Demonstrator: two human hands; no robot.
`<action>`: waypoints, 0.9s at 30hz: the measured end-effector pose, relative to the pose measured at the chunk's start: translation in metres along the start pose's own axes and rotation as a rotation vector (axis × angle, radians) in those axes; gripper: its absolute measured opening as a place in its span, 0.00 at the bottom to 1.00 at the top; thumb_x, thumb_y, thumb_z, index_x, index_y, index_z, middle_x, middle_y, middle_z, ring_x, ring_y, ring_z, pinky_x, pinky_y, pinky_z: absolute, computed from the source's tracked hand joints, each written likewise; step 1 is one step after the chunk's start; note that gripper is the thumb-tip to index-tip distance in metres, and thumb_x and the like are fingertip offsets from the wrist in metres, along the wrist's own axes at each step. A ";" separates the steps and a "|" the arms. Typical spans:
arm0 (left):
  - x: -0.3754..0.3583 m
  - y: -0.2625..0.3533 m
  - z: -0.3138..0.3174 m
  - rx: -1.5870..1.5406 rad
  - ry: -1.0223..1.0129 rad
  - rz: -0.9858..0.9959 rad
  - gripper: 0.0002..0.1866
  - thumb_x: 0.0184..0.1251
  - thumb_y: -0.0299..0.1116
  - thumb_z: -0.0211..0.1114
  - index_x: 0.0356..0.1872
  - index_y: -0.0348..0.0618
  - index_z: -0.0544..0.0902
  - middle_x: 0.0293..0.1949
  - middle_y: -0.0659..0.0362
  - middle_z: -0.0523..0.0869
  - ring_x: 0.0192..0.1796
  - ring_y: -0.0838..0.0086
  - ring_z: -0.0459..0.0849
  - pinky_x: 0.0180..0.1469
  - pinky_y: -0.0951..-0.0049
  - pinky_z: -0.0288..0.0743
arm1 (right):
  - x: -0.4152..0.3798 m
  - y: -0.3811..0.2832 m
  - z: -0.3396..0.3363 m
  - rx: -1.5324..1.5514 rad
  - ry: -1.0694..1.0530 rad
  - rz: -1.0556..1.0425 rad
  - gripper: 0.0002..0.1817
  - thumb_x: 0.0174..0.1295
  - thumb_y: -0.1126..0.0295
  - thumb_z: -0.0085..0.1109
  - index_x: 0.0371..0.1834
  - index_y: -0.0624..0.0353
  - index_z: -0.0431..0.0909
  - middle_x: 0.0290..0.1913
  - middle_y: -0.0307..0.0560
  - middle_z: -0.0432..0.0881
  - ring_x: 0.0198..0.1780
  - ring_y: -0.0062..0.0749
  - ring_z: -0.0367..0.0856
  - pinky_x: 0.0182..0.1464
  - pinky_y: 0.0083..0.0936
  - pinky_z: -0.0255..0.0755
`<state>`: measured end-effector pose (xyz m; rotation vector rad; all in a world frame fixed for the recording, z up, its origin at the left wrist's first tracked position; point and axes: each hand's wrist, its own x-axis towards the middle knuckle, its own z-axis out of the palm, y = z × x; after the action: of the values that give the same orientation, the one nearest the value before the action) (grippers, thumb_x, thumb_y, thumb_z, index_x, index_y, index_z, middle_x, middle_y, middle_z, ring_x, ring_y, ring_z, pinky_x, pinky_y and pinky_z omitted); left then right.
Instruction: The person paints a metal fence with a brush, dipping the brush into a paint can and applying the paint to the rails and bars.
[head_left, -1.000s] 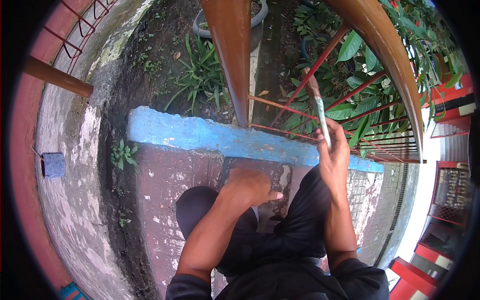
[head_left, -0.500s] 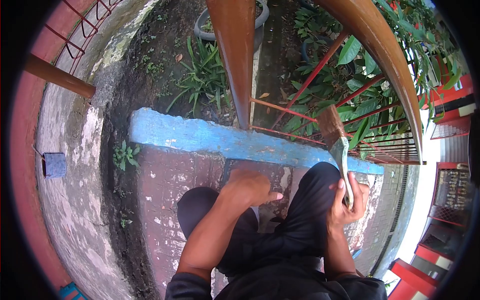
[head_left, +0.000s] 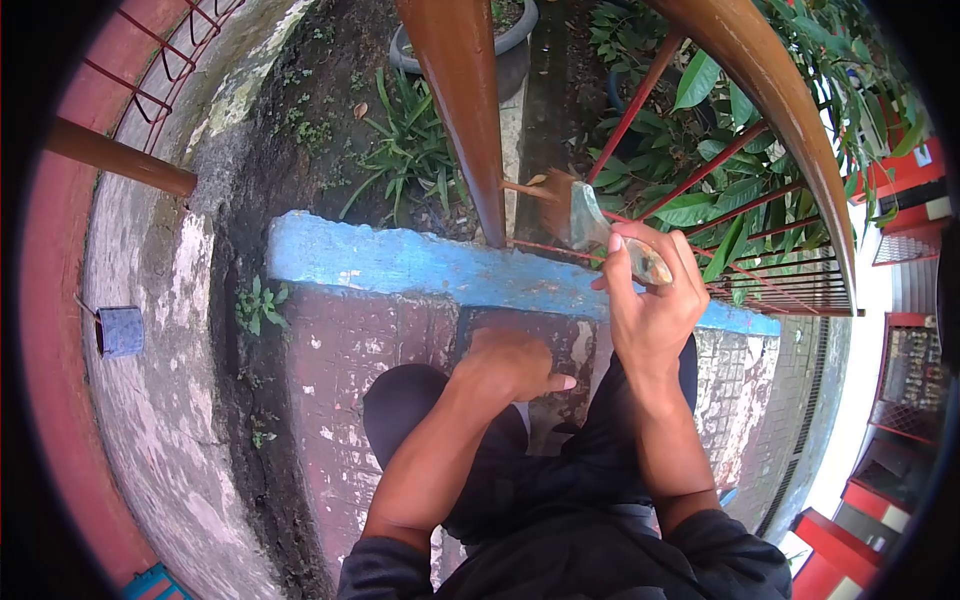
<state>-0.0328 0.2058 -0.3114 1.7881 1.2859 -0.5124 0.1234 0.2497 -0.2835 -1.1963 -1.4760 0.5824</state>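
Observation:
My right hand [head_left: 660, 295] is closed around the handle of a paintbrush [head_left: 588, 225], raised in front of me. Its brown-coated bristles point left and overlap the end of a thin orange-brown rail [head_left: 520, 189], near the brown post [head_left: 465, 120]. Above my left knee is my left hand [head_left: 510, 365], back of the hand up and thumb stretched to the right. Its other fingers curl down out of sight, so I cannot tell whether they hold anything.
A low blue ledge [head_left: 400, 262] runs below the post. Red bars [head_left: 640, 100] and a curved brown rail [head_left: 790, 110] rise at right before leafy plants [head_left: 700, 210]. A grey pot [head_left: 512, 60] stands behind. At left, a small can [head_left: 122, 331] sits by the wall.
My right hand has moved up and left, and the brush has swung from upright to pointing left, its bristles now by the rail and post. My left hand has barely moved.

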 end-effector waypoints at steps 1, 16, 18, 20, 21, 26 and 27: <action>-0.001 0.000 0.000 -0.004 0.001 -0.002 0.42 0.76 0.74 0.59 0.45 0.37 0.95 0.50 0.41 0.95 0.60 0.42 0.91 0.63 0.43 0.83 | 0.002 0.005 -0.003 -0.147 -0.014 -0.071 0.08 0.67 0.81 0.75 0.48 0.63 0.91 0.36 0.45 0.82 0.31 0.31 0.89 0.32 0.28 0.79; 0.000 -0.002 -0.004 -0.008 0.025 -0.002 0.41 0.77 0.73 0.60 0.48 0.37 0.95 0.53 0.41 0.94 0.63 0.43 0.90 0.66 0.44 0.81 | -0.032 0.016 -0.030 -0.324 -0.023 -0.189 0.11 0.62 0.80 0.78 0.47 0.60 0.92 0.30 0.41 0.76 0.29 0.27 0.76 0.32 0.29 0.71; 0.001 -0.004 -0.001 0.000 0.046 0.003 0.41 0.77 0.73 0.60 0.47 0.37 0.95 0.52 0.41 0.94 0.61 0.43 0.90 0.65 0.44 0.82 | -0.045 0.022 -0.041 -0.329 -0.022 -0.294 0.13 0.61 0.81 0.79 0.48 0.60 0.93 0.30 0.40 0.76 0.29 0.25 0.75 0.30 0.27 0.69; 0.003 -0.004 -0.001 0.010 0.049 0.013 0.41 0.77 0.73 0.60 0.46 0.37 0.95 0.51 0.41 0.94 0.60 0.42 0.91 0.64 0.44 0.82 | -0.053 0.029 -0.037 -0.297 -0.015 -0.327 0.14 0.61 0.82 0.79 0.49 0.60 0.93 0.30 0.40 0.76 0.28 0.25 0.75 0.29 0.26 0.69; 0.003 -0.004 0.000 0.020 0.050 0.027 0.41 0.77 0.73 0.60 0.45 0.37 0.95 0.50 0.41 0.95 0.59 0.42 0.91 0.63 0.44 0.83 | -0.058 0.033 -0.034 -0.268 -0.008 -0.358 0.15 0.60 0.82 0.79 0.50 0.61 0.93 0.30 0.40 0.75 0.28 0.25 0.75 0.28 0.25 0.68; 0.003 0.000 0.003 0.020 0.057 0.038 0.42 0.76 0.74 0.60 0.44 0.37 0.95 0.48 0.41 0.95 0.57 0.42 0.92 0.61 0.44 0.83 | -0.043 0.041 -0.006 -0.245 -0.019 -0.429 0.18 0.58 0.84 0.79 0.52 0.63 0.92 0.32 0.41 0.75 0.26 0.25 0.75 0.26 0.25 0.67; 0.003 0.001 0.002 0.009 0.058 0.036 0.42 0.76 0.74 0.60 0.44 0.37 0.95 0.48 0.41 0.95 0.57 0.42 0.92 0.61 0.44 0.83 | -0.045 0.041 -0.008 -0.245 -0.015 -0.427 0.18 0.58 0.84 0.79 0.52 0.63 0.92 0.32 0.41 0.75 0.26 0.25 0.75 0.26 0.25 0.67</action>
<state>-0.0307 0.2053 -0.3142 1.8427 1.2900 -0.4503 0.1409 0.2225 -0.3358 -1.0138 -1.7880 0.1230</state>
